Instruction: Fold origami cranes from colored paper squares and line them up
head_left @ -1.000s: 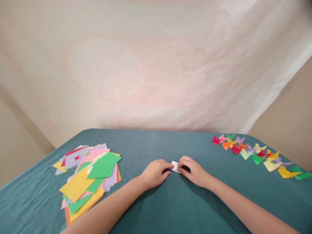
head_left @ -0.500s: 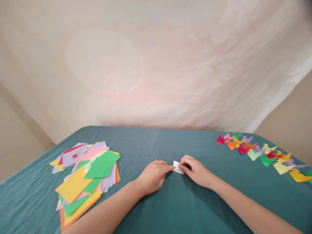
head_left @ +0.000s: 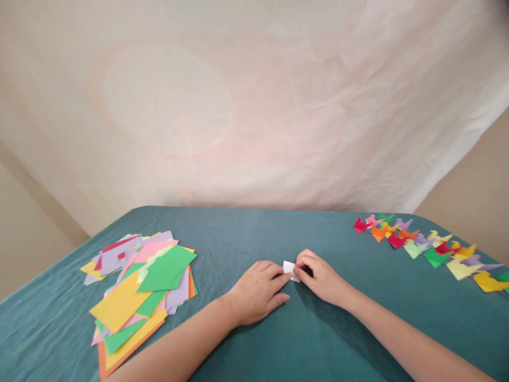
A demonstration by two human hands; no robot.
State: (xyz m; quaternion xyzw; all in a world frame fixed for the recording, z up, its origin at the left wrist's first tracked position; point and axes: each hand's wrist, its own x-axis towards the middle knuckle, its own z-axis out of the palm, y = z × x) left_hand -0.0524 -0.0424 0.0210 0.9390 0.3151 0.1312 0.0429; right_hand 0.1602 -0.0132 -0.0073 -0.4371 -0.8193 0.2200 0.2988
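A small folded piece of white paper [head_left: 289,268] lies on the teal tablecloth between my hands. My left hand [head_left: 260,292] rests palm down on the cloth, fingers stretched out and thumb apart, its fingertips touching the paper's left lower edge. At the paper's right side, my right hand [head_left: 314,276] is closed, with thumb and index finger pinching the edge. The fingers cover part of the paper, so its full shape is hidden.
A loose pile of coloured paper sheets [head_left: 167,268] covers the table's left side. Along the right stand rows of small folded paper birds [head_left: 435,257] in several colours. A pale cloth [head_left: 254,106] hangs behind the teal-covered table [head_left: 254,228].
My left hand has opened from a pointing pose, its fingers now extended and thumb spread lower. The right hand still pinches the white paper, which has hardly shifted.
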